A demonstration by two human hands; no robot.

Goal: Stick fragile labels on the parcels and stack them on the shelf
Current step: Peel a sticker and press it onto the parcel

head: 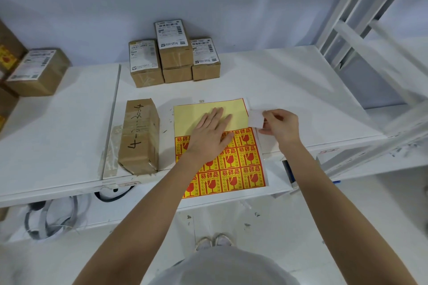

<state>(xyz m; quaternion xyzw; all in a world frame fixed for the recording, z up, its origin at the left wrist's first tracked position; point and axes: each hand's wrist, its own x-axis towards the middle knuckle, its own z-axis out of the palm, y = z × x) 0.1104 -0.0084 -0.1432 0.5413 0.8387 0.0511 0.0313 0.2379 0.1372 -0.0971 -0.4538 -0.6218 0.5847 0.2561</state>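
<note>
Yellow backing paper is showing bare across the top half of the label sheet (pixel 209 109), while red-and-yellow fragile labels (pixel 245 159) are filling the lower rows. The left hand (pixel 209 133) is lying flat, fingers straight, pressing the sheet down on the white counter (pixel 289 81). The right hand (pixel 281 126) is pinching a peeled label (pixel 256 118) by its edge, just beside the sheet's right border, with its pale underside facing the camera.

So the step in hand looks like the peeling: one label is off the sheet and not yet stuck on anything. A long brown parcel (pixel 140 136) with handwritten numbers is lying just left of the sheet and seems the likely target. Four smaller parcels (pixel 174 58) with shipping labels are waiting at the back of the counter, one of them resting on another.

The next move is calling for carrying the label across the sheet to the long parcel, keeping the sticky face from folding onto itself, then smoothing it flat.
</note>
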